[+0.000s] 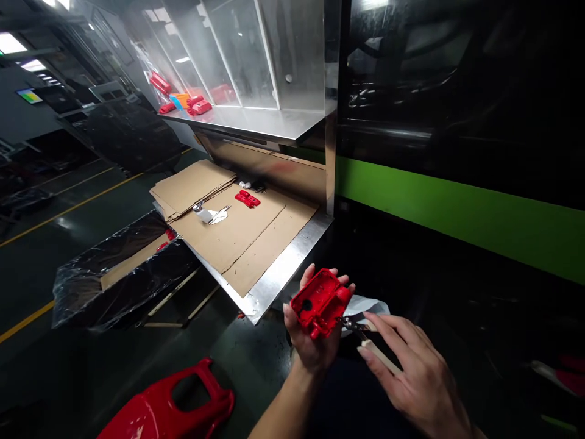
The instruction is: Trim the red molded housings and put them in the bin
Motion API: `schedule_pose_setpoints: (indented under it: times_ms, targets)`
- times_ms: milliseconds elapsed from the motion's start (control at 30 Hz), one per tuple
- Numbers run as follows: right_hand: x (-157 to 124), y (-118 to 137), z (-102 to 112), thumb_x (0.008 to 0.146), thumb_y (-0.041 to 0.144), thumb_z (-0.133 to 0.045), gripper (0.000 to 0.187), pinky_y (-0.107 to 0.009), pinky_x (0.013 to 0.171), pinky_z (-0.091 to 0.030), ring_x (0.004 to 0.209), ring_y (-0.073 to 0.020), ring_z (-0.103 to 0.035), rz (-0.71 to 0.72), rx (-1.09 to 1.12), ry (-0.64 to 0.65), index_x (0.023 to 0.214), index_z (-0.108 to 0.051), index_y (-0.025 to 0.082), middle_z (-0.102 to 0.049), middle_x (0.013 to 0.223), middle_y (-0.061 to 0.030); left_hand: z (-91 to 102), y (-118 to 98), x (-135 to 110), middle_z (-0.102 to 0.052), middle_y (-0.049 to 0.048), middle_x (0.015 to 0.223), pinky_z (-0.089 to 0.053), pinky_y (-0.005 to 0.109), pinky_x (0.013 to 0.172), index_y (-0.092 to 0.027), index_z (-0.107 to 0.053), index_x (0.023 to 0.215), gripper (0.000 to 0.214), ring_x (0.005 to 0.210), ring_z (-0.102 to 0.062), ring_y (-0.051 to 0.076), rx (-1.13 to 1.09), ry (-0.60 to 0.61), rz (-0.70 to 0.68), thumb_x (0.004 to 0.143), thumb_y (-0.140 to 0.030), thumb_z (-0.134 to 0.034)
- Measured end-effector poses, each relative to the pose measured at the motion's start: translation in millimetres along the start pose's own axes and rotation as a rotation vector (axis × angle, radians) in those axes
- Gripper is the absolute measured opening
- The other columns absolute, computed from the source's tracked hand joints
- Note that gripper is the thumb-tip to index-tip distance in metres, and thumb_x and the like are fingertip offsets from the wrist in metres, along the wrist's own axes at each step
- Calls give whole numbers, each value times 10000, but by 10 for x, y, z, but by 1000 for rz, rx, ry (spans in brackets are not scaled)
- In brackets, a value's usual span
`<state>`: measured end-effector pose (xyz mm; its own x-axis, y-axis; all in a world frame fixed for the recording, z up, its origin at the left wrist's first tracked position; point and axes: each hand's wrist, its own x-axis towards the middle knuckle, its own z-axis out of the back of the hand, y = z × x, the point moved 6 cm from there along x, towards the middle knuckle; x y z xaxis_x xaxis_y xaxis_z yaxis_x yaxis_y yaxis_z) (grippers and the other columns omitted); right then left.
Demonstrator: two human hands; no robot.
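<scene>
A red plastic housing (322,296), hollow side up, rests in my left hand (311,344), whose fingers curl round its edges. My right hand (414,366) is closed on pliers or nippers (379,353) with cream-coloured handles. The metal jaws of the tool reach the lower right edge of the housing; whether they grip it I cannot tell. Behind the tool shows part of a white bag (375,305).
A metal workbench (274,271) covered in cardboard stands ahead, with red parts (247,199) and a cardboard stack (194,186). More red parts (198,105) sit on the shelf above. A black-lined bin (82,299) is left; a large red moulding (159,402) lies below.
</scene>
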<state>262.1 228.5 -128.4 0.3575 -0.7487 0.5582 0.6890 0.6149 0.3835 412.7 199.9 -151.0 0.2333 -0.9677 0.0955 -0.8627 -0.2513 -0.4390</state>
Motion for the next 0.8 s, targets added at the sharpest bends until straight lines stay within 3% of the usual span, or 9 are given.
schedule_pose_setpoints:
  times_ms: [100, 300, 800]
  targets:
    - [-25, 6, 0, 963, 438, -553, 428, -295, 806, -556, 973, -183, -630, -5, -6, 7, 1272, -619, 150, -684, 1078, -65, -24, 10, -43, -597, 162, 1336, -339, 626, 1154, -228, -535, 1397, 745, 1230, -576, 372, 32, -8, -24, 856, -741, -516]
    - [-85, 53, 25, 967, 443, -546, 436, -315, 836, -519, 988, -185, -608, -18, -41, 17, 1287, -607, 153, -667, 1095, -65, -28, 36, -112, -613, 152, 1315, -364, 622, 1138, -260, -539, 1396, 697, 1196, -601, 351, 48, -30, -39, 882, -728, -480]
    - [-176, 132, -19, 969, 426, -532, 442, -365, 845, -513, 1024, -218, -598, -11, -78, 114, 1315, -566, 154, -654, 1141, -86, -60, -45, -222, -615, 167, 1322, -436, 549, 1099, -225, -520, 1396, 777, 1197, -599, 358, 253, 18, -165, 811, -731, -589]
